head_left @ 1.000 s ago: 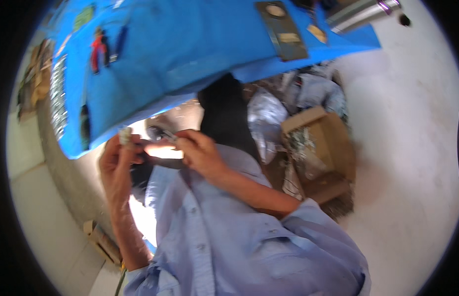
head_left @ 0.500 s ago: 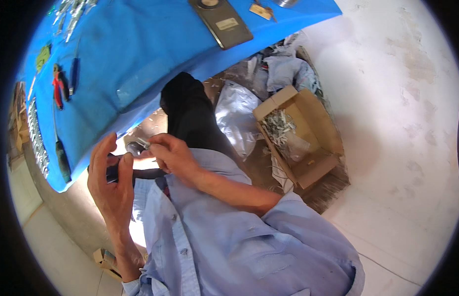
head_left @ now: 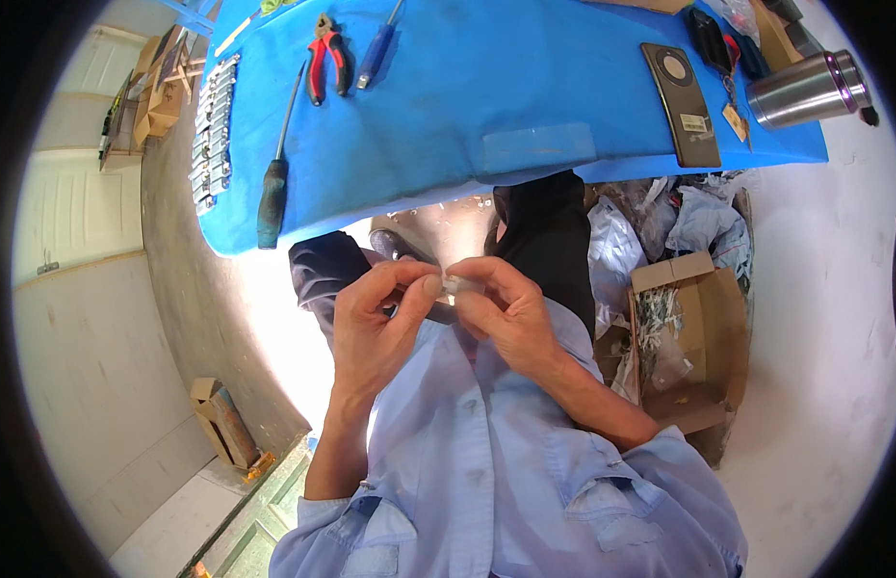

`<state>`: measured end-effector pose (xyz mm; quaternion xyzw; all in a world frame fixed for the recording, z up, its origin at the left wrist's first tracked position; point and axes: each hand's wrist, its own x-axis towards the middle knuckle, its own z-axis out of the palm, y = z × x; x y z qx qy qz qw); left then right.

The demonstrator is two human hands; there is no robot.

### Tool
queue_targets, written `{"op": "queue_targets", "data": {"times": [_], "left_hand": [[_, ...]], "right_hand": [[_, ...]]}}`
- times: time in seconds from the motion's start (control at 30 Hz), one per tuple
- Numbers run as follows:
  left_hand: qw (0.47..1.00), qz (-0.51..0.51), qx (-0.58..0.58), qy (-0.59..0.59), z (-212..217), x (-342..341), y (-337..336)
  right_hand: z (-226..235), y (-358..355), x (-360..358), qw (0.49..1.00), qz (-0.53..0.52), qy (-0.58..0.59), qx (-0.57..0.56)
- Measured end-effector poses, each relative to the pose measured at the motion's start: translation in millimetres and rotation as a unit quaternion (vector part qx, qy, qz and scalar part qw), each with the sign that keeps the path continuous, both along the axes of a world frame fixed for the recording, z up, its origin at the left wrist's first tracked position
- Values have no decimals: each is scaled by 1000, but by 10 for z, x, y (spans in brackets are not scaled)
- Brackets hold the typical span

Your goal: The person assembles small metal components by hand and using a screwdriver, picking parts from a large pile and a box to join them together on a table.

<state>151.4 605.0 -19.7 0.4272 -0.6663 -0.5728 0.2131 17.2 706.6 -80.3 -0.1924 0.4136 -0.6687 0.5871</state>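
Observation:
My left hand and my right hand meet above my lap, just off the table's near edge. Between their fingertips is a small silvery-white piece, pinched from both sides. Fingers cover most of it, so its exact kind does not show. On the blue-covered table ahead lie a black-handled screwdriver, red-and-black pliers and a blue-handled tool. At the table's left edge, small silvery metal parts are laid in a row.
Toward the right of the table are a dark phone, keys with a tag and a steel flask. Below, on the floor, an open cardboard box holds small metal pieces, beside plastic bags. Another carton stands at lower left.
My left hand, open before, has closed its fingertips on the small piece that my right hand was holding. The view has swung left, bringing the flask and the left wall into sight.

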Motion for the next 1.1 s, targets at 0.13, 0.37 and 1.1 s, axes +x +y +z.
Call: {"op": "queue_targets", "data": {"times": [0.13, 0.37, 1.1], "left_hand": [[998, 14, 50, 48, -22, 106, -20], [991, 49, 65, 104, -32, 146, 20], [993, 44, 61, 89, -97, 312, 20]], "right_hand": [[46, -27, -17, 996, 39, -66, 39], [95, -96, -34, 998, 43, -42, 1], [145, -141, 109, 993, 52, 99, 45]]}}
